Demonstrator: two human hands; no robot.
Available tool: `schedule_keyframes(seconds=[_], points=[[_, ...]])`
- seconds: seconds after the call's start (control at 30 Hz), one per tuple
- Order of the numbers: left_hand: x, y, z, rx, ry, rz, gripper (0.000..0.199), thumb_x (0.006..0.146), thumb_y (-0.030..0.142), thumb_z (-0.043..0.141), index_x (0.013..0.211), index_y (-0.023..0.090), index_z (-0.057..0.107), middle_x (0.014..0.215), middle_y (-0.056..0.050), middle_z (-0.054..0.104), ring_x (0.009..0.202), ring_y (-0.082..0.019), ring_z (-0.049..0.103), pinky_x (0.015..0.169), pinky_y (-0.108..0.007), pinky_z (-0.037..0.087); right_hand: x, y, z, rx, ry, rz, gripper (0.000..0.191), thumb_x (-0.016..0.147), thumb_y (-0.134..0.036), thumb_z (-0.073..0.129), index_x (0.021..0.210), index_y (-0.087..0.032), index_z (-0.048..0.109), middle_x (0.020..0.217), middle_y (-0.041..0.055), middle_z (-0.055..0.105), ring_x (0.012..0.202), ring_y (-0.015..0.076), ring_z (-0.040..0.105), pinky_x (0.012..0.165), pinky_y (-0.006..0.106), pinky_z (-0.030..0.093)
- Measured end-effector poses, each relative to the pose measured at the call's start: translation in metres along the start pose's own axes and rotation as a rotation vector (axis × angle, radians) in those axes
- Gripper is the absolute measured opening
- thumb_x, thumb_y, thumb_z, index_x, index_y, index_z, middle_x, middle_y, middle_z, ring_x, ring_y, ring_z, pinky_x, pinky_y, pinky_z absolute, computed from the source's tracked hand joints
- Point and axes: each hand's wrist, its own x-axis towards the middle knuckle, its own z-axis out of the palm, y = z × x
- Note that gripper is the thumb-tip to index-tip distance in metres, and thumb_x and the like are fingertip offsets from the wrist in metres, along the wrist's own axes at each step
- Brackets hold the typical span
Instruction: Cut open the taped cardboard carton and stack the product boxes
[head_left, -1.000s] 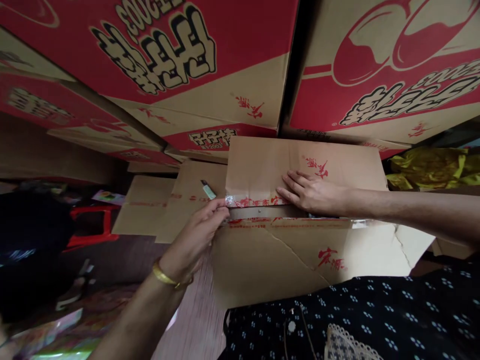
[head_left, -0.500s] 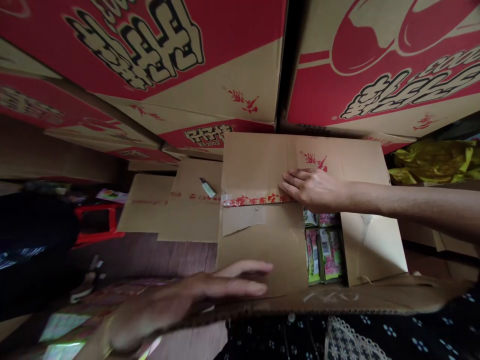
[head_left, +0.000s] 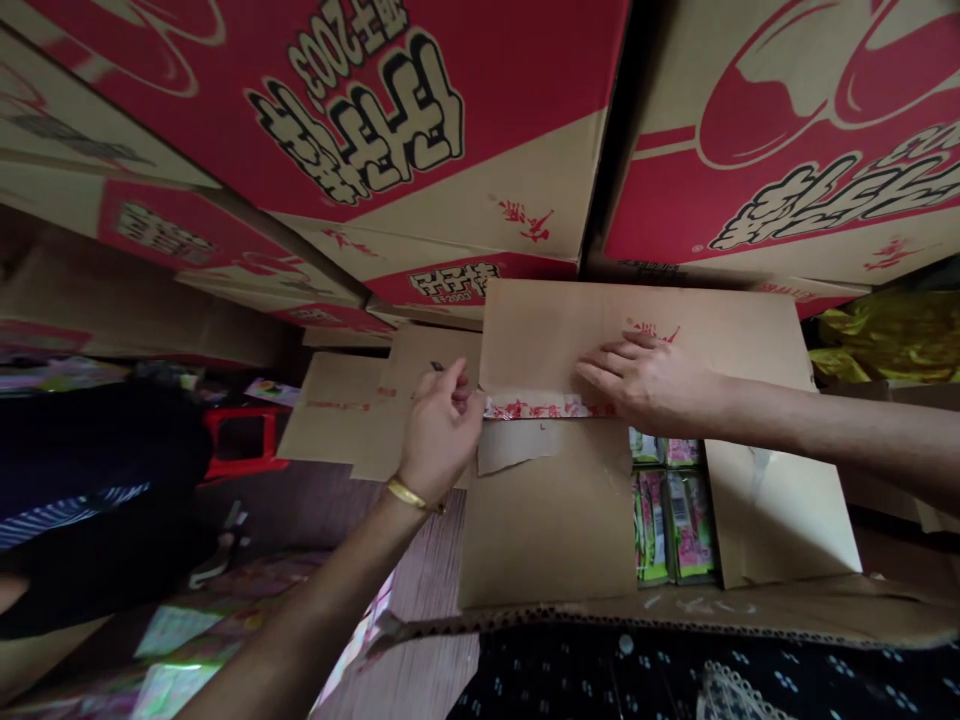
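Note:
My right hand [head_left: 649, 385] lies flat on the upper flap of an open cardboard box [head_left: 555, 520], fingers stretched out near its red-printed tape strip [head_left: 540, 408]. Beside the box's left edge, my left hand [head_left: 442, 425] is closed, with curled fingers close to the tape's end. Whether it grips the tape or something else is hidden. Just above those fingers shows the dark tip [head_left: 436, 366] of a small object lying on flat cardboard; the hand covers the rest. Green and pink packets [head_left: 675, 525] stand in rows inside the box, visible through the gap between its flaps.
Large red and tan cartons [head_left: 525, 110] are stacked behind the box. Flattened cardboard [head_left: 330, 420] lies to the left, near a red plastic stool [head_left: 244, 440]. A person in dark clothes [head_left: 90, 480] is at far left. Yellow plastic wrapping [head_left: 892, 335] sits at right.
My left hand has moved up and away from the front flap to the box's left edge, its fingers now curled. My right hand stays on the upper flap. The view has shifted left.

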Motion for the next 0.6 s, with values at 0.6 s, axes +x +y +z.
schedule_keyframes(seconds=[0.6], points=[[-0.003,0.021,-0.017,-0.253,-0.350,-0.412,0.028,0.074,0.029,0.046,0.051,0.018,0.059,0.056,-0.001,0.057,0.064,-0.018,0.055,0.062,-0.027,0.039,0.158,-0.010,0.001,0.038,0.031,-0.485,0.033,0.101,-0.033,0.044,0.098,-0.009,0.068,0.102,0.0132,0.064,0.106,0.0250,0.051,0.093,0.038,0.040]])
